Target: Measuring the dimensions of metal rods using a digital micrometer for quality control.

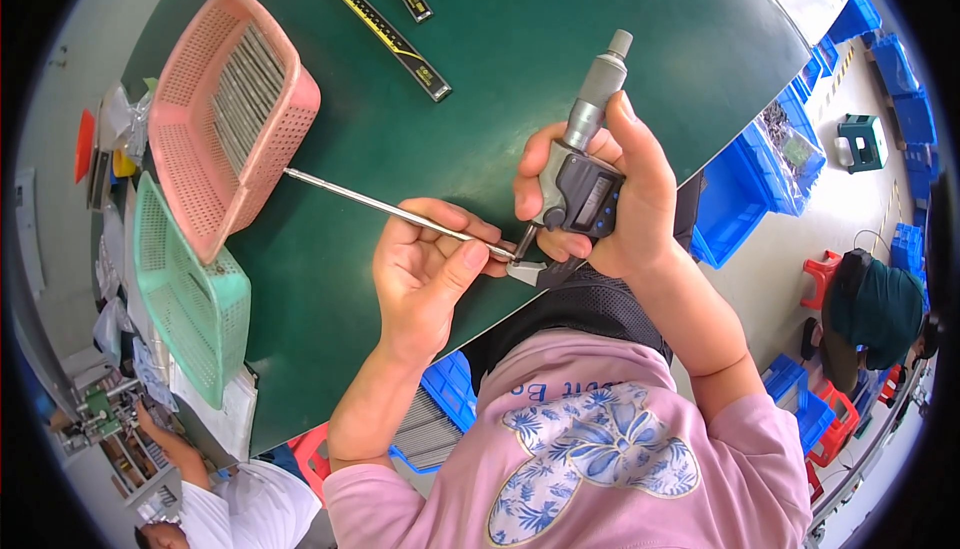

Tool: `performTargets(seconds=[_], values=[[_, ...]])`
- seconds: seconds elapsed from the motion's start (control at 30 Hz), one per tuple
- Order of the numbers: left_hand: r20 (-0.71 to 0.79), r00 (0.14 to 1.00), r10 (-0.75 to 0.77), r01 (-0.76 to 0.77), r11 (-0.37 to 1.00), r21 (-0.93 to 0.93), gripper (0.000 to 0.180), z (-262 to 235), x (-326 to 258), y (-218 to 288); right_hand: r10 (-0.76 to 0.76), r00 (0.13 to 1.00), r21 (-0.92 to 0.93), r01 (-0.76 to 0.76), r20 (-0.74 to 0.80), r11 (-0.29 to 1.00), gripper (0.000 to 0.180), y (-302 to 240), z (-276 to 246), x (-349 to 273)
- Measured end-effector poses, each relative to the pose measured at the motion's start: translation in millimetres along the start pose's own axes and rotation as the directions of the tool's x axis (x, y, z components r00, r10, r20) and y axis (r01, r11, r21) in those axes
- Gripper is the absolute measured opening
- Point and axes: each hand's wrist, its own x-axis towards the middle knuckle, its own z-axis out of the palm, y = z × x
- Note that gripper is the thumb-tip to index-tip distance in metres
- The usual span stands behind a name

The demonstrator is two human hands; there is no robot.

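Between the fingertips and thumb of my left hand [430,274] lies a thin metal rod [370,203], slanting up and left toward the pink basket. My right hand [635,184] is wrapped round a digital micrometer [577,192] with a grey body, a small display and a silver thimble pointing up and away. The rod's near end sits at the micrometer's measuring gap; whether both jaw faces touch it I cannot tell. Beyond the rod's far end stands the pink perforated basket [300,99], with several similar metal rods [248,99] lying side by side in it.
A green perforated basket [232,319] stands at the left, beside the pink one. Two black-and-yellow calipers [375,24] lie at the far side of the green table [520,59]. Blue bins [735,209] stand off the right edge. Two other people are at lower left and far right.
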Motion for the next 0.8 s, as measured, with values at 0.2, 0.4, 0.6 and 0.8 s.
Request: performTargets(seconds=[0.2,0.4,0.6,0.8], values=[[0.024,1.000,-0.010,0.010,1.000,0.000,0.025,2,-1,2,-0.003,0.999,-0.016,0.002,-0.036,1.000,0.062,0,2,-1],[0.037,0.999,-0.010,0.010,1.000,0.013,0.026,0,0,1,0.007,1.000,-0.006,-0.007,0.027,1.000,0.059,0,-2,0],[-0.037,0.999,0.012,-0.010,0.999,0.053,0.026,6,0,3,0.018,1.000,0.008,-0.019,0.022,1.000,0.066,-1,-1,0],[0.041,0.999,0.030,-0.035,0.992,0.121,0.029,-11,-9,17,-0.007,0.998,0.033,0.005,0.058,0.999,0.056,0,0,0]])
